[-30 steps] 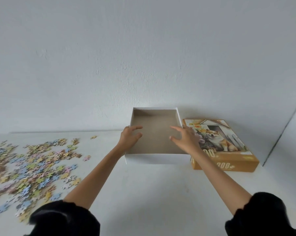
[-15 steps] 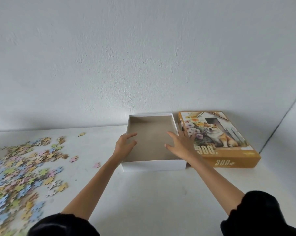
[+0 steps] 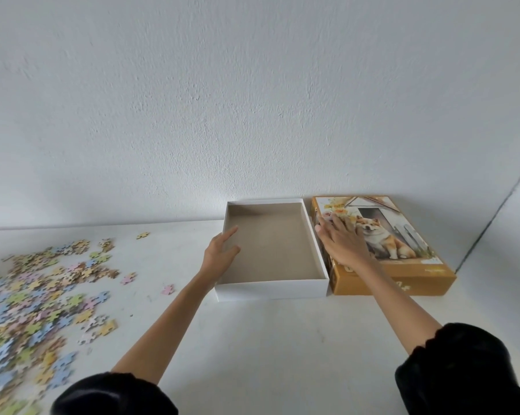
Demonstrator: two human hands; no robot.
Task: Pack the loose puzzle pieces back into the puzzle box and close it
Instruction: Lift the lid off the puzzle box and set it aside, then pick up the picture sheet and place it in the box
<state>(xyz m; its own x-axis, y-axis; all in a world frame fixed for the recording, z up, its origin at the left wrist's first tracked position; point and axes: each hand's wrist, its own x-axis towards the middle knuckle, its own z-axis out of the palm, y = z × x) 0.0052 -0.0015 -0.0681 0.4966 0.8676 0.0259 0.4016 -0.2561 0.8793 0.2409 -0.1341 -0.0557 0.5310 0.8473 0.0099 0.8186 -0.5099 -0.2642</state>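
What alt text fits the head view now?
An empty white cardboard box base sits on a white table; the left hand rests at its left wall, the right hand on the orange dog-picture lid beside it. Pastel loose puzzle pieces lie scattered left.

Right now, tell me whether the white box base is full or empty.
Empty: the white box base shows only bare brown floor, no puzzle pieces inside.

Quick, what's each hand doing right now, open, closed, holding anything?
Left hand: open, holding nothing, fingers at the left wall of the empty white cardboard box base.
Right hand: open, holding nothing, lying flat on the orange dog-picture lid.
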